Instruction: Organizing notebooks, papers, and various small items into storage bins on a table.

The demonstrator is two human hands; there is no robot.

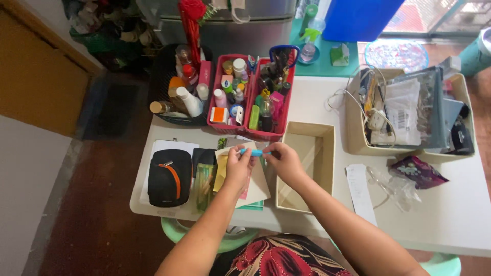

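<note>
Blue tube, small and slim, held level between both hands above the papers on the white tabletop. Left hand: grip pinched on the tube's left end. Right hand: grip pinched on its right end. Empty beige box just right of the hands. Black pouch with orange zip at left. Two red bins of bottles behind the hands.

Home room: white table sitting by a fridge, red baskets holding toiletries, a beige box overflowing with papers and cables.
</note>
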